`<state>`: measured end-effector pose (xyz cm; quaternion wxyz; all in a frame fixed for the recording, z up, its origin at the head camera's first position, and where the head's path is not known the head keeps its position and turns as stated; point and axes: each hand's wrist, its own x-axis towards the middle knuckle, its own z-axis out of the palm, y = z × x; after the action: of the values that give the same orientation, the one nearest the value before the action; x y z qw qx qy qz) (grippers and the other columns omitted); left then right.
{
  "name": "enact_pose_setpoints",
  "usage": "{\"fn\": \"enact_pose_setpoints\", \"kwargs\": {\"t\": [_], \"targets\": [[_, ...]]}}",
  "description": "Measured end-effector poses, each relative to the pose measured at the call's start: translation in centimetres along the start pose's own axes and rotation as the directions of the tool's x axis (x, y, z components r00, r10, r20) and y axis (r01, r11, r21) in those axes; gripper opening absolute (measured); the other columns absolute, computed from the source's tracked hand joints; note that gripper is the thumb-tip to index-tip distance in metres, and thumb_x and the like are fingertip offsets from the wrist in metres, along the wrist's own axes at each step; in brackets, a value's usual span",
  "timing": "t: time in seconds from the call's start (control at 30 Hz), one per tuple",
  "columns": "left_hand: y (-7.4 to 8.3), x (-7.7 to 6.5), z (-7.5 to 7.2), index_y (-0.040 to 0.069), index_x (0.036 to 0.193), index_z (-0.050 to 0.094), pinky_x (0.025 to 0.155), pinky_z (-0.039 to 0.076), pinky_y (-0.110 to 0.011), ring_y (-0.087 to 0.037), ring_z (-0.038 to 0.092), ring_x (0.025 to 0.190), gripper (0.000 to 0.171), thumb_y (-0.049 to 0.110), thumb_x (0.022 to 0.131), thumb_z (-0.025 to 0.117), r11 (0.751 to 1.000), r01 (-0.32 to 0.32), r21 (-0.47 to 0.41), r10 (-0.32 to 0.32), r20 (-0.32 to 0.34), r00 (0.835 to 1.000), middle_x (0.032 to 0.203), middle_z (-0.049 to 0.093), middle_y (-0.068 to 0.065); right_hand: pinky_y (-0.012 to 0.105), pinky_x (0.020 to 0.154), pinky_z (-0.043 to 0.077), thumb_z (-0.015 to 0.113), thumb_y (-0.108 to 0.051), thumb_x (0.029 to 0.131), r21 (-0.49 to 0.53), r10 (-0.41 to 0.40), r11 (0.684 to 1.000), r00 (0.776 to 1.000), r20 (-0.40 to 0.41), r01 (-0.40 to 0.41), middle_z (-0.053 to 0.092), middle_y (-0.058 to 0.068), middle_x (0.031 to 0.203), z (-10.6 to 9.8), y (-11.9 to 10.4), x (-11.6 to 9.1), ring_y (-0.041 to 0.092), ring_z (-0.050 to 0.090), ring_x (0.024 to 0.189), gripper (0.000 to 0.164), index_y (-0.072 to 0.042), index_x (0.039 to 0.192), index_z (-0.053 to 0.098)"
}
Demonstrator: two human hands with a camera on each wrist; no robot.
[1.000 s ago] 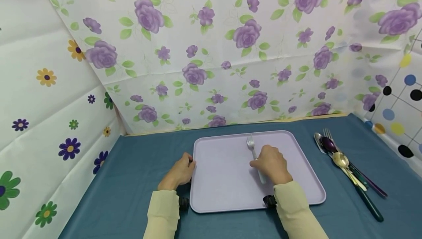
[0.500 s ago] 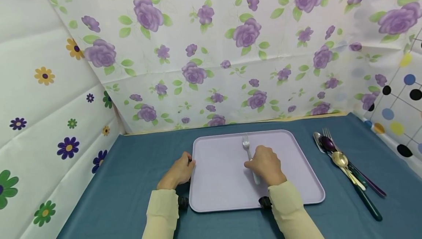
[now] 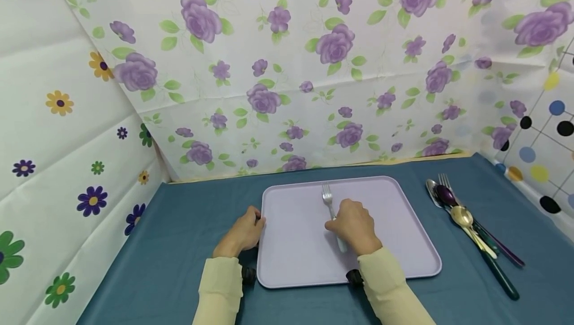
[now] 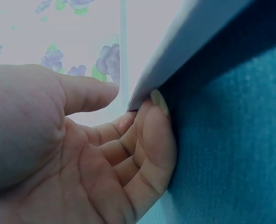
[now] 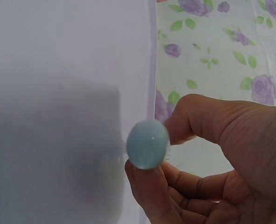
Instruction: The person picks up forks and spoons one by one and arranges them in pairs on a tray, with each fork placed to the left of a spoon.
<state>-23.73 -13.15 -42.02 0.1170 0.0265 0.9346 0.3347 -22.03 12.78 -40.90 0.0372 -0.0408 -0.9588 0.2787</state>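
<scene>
A pale lilac tray (image 3: 296, 260) lies on the blue cloth. At its left edge is my left hand (image 3: 242, 233); in the left wrist view its curled fingers (image 4: 152, 135) reach the underside of the tray's rim (image 4: 168, 51), and the thumb is by the edge. My right hand (image 3: 356, 228) pinches a fork (image 3: 328, 196) over the tray, between thumb and fingers. The silver tines point to the far edge. In the right wrist view the rounded end of the fork's pale blue handle (image 5: 148, 144) faces the camera, hiding the rest of the fork.
Right of the tray lies a pile of cutlery: a gold spoon (image 3: 462, 217), a purple spoon (image 3: 446, 195), a silver fork (image 3: 444, 181) and dark green handles (image 3: 504, 281). A floral sheet (image 3: 287, 66) hangs behind, with patterned sheets at both sides.
My right hand has moved a little to the left over the tray, carrying the fork with it. The left hand stays at the tray's left edge.
</scene>
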Motion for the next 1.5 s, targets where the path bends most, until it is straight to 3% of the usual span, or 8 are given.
{"fn": "enact_pose_setpoints", "kwargs": {"t": [0.4, 0.8, 1.33, 1.5], "targets": [[-0.2, 0.1, 0.0, 0.002, 0.123, 0.043, 0.067, 0.047, -0.038, -0.019, 0.055, 0.075, 0.029, 0.024, 0.104, 0.042, 0.999, 0.023, 0.03, -0.022, -0.009, 1.0, 0.092, 0.059, -0.011, 0.033, 0.041, 0.041, 0.076, -0.019, 0.067, -0.003, -0.009, 1.0, 1.0, -0.009, 0.009, 0.054, 0.005, 0.055, 0.4, -0.3, -0.1, 0.019, 0.049, 0.05, 0.026, -0.007, 0.058, 0.054], [0.0, 0.2, -0.1, 0.002, 0.122, 0.042, 0.062, 0.046, -0.036, -0.019, 0.056, 0.07, 0.028, 0.023, 0.104, 0.043, 1.0, 0.01, 0.008, -0.01, 0.002, 1.0, 0.09, 0.058, -0.012, 0.033, 0.041, 0.042, 0.075, -0.018, 0.067, 0.004, -0.021, 1.0, 1.0, 0.003, 0.021, 0.052, 0.006, 0.055, 0.4, -1.0, -0.1, 0.019, 0.049, 0.05, 0.026, -0.007, 0.058, 0.053], [-0.2, 0.0, -0.2, 0.002, 0.124, 0.043, 0.069, 0.049, -0.04, -0.018, 0.057, 0.076, 0.03, 0.024, 0.104, 0.042, 1.0, 0.011, 0.004, -0.011, -0.009, 1.0, 0.097, 0.06, -0.012, 0.031, 0.039, 0.04, 0.076, -0.016, 0.068, 0.025, -0.053, 0.998, 0.998, 0.024, 0.053, 0.047, 0.003, 0.053, 1.3, -2.4, -0.3, 0.016, 0.046, 0.047, 0.028, -0.008, 0.057, 0.052], [0.0, -0.1, 0.0, 0.001, 0.126, 0.042, 0.067, 0.049, -0.04, -0.018, 0.058, 0.074, 0.031, 0.024, 0.104, 0.042, 1.0, 0.001, 0.009, -0.001, -0.008, 1.0, 0.097, 0.06, -0.013, 0.032, 0.04, 0.042, 0.076, -0.018, 0.068, 0.02, -0.049, 0.999, 0.999, 0.023, 0.048, 0.051, 0.005, 0.054, 0.8, -2.5, -0.2, 0.018, 0.048, 0.047, 0.026, -0.007, 0.059, 0.054]]}}
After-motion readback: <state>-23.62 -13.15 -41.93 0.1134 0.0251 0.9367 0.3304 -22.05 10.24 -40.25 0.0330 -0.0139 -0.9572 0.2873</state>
